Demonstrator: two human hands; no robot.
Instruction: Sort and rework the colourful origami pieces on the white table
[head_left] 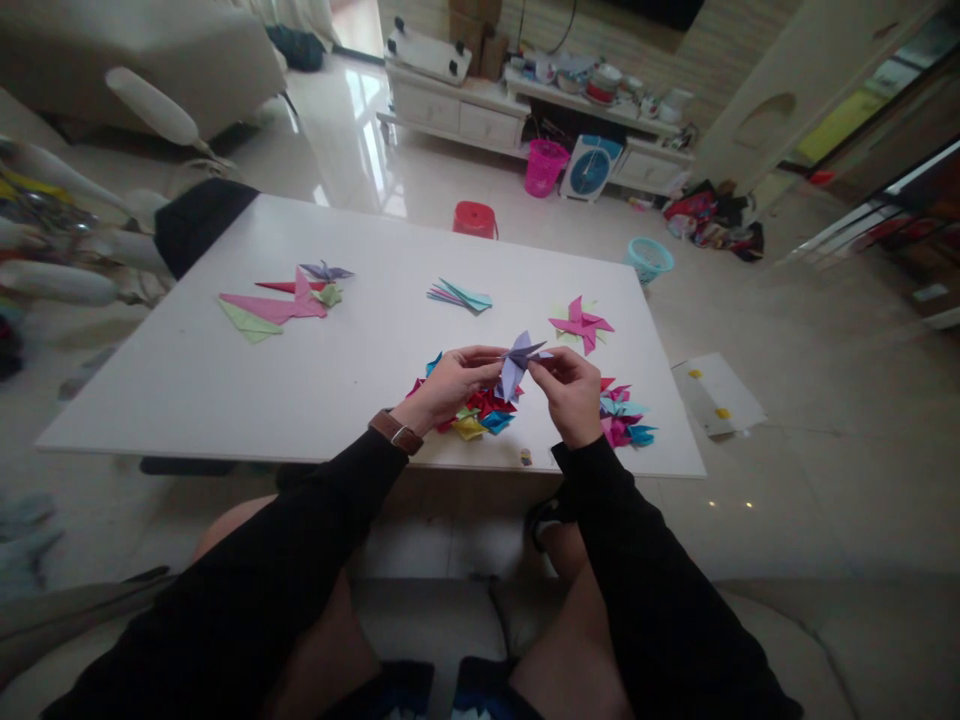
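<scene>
A purple folded-paper flower (516, 368) with pointed petals is held up over the near side of the white table (375, 380). My left hand (461, 380) pinches it from the left, and my right hand (568, 390) grips a petal tip on the right between thumb and finger. Partly hidden behind my left hand lies a pile of red, yellow and blue folded papers (471, 428). Beside my right hand sits another heap of pink, teal and blue folded papers (621, 425).
Farther off on the table are a pink pinwheel-like paper star (582, 324), a fan of folded strips (465, 297), and pink and green folded pieces (277, 305). A red stool (475, 219) and a blue basket (649, 258) stand beyond the edge.
</scene>
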